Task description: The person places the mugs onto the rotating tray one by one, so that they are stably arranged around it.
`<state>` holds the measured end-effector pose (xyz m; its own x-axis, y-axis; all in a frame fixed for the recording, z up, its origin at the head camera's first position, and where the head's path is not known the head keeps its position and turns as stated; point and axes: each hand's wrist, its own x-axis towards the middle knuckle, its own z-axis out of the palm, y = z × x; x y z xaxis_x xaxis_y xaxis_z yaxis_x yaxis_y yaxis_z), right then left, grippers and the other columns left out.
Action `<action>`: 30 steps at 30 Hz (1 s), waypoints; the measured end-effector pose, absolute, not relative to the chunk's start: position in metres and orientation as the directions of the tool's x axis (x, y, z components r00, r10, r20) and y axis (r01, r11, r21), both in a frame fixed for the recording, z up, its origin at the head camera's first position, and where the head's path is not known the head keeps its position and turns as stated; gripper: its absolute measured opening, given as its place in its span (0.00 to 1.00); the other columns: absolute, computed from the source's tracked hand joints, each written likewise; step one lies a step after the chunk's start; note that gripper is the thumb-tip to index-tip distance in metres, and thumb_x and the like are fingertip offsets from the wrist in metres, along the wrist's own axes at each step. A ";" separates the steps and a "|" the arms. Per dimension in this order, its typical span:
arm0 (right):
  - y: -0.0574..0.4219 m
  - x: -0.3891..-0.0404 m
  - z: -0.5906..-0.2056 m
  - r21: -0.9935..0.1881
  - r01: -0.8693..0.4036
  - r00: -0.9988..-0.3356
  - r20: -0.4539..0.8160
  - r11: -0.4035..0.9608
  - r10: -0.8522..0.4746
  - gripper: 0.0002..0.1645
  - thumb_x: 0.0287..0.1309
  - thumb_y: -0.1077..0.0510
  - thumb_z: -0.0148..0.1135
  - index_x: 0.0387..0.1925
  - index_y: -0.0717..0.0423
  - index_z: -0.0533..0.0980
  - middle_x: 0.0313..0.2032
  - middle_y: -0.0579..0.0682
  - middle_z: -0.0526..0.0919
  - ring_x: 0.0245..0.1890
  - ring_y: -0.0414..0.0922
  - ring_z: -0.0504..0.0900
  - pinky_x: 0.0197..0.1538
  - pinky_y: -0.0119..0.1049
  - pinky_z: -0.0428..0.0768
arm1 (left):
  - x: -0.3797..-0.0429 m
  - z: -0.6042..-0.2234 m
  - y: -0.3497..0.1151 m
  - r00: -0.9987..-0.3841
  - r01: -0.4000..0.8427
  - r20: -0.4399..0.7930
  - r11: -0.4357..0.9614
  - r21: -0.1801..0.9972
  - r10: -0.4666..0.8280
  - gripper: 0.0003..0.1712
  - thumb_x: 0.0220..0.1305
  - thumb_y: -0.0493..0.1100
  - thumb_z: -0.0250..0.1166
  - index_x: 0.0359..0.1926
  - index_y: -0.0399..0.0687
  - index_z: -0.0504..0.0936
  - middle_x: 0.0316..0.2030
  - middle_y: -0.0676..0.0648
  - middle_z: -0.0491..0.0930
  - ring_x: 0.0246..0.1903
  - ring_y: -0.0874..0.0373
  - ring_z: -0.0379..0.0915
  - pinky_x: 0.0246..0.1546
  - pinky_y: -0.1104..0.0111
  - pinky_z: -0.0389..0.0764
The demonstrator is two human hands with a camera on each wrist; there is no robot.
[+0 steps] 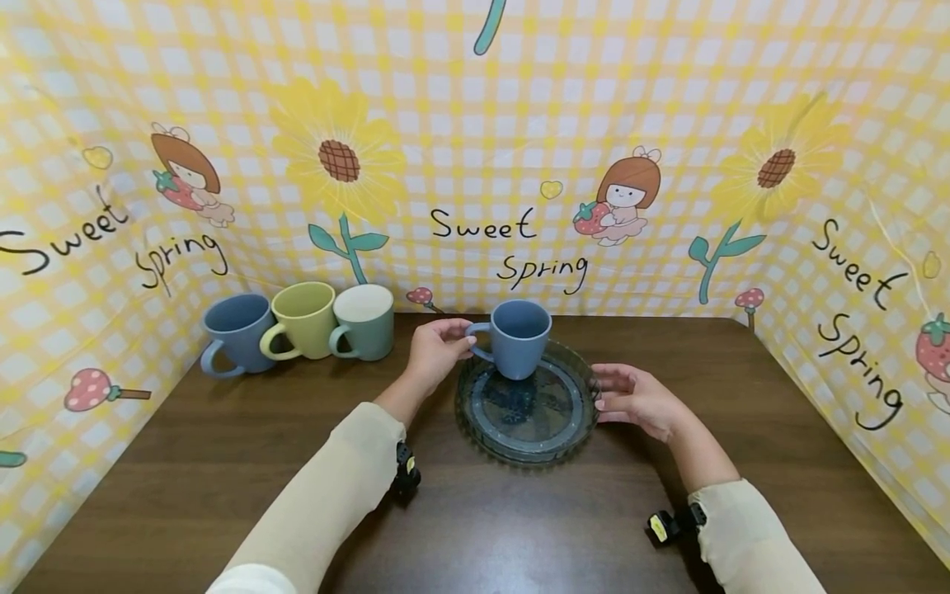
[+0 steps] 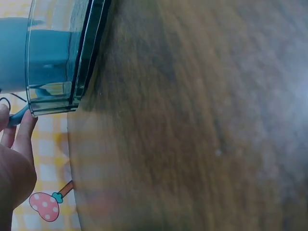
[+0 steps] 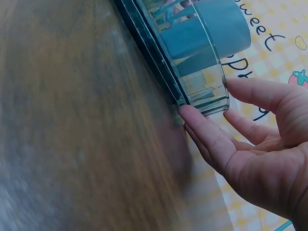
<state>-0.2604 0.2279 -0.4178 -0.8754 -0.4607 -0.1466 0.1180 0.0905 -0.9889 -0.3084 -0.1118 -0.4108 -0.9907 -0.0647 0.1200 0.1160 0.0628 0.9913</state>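
Note:
A blue mug [image 1: 519, 340] stands upright inside a clear, dark-tinted round tray [image 1: 482, 425], toward its far side. My left hand [image 1: 436, 353] pinches the mug's handle from the left; in the left wrist view the thumb and fingers meet at the blue handle [image 2: 18, 117]. At the right side of the tray is my right hand [image 1: 640, 403], its fingers and thumb resting against the outer wall. Seen from the right wrist, the thumb [image 3: 257, 94] lies at the upper rim and a fingertip is near the base. The mug shows through the clear wall.
Three more mugs line up at the back left: a blue mug [image 1: 239, 330], a yellow-green mug [image 1: 303, 318] and a grey-green mug [image 1: 365, 323] with a white inside. A brown wooden table [image 1: 475, 528] lies under everything. Printed checked cloth [image 1: 475, 165] walls the back and sides.

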 end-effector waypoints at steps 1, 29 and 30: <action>0.228 -0.261 -0.417 -0.989 0.116 -0.875 -0.147 0.094 -0.462 0.43 0.59 0.73 0.61 0.70 0.73 0.51 0.64 0.75 0.59 0.52 0.51 0.77 0.52 0.46 0.83 | -0.309 -0.410 -0.111 -0.991 0.117 0.121 0.065 0.991 -0.064 0.12 0.58 0.27 0.68 0.45 0.32 0.83 0.37 0.39 0.83 0.36 0.52 0.83 0.36 0.63 0.87; 0.212 -0.297 -0.402 -0.938 0.101 -0.888 -0.235 0.332 -0.394 0.32 0.66 0.70 0.52 0.70 0.64 0.60 0.65 0.69 0.64 0.57 0.58 0.70 0.45 0.47 0.84 | -0.300 -0.408 -0.131 -0.997 0.075 0.073 0.095 0.993 0.029 0.22 0.56 0.28 0.70 0.53 0.36 0.81 0.49 0.39 0.82 0.50 0.49 0.78 0.47 0.65 0.84; 0.212 -0.297 -0.402 -0.938 0.105 -0.886 -0.239 0.330 -0.397 0.32 0.66 0.70 0.52 0.70 0.64 0.60 0.65 0.69 0.64 0.57 0.58 0.70 0.45 0.47 0.84 | -0.298 -0.408 -0.132 -0.996 0.080 0.077 0.093 0.992 0.033 0.22 0.56 0.28 0.70 0.53 0.36 0.81 0.49 0.38 0.82 0.49 0.49 0.78 0.47 0.65 0.84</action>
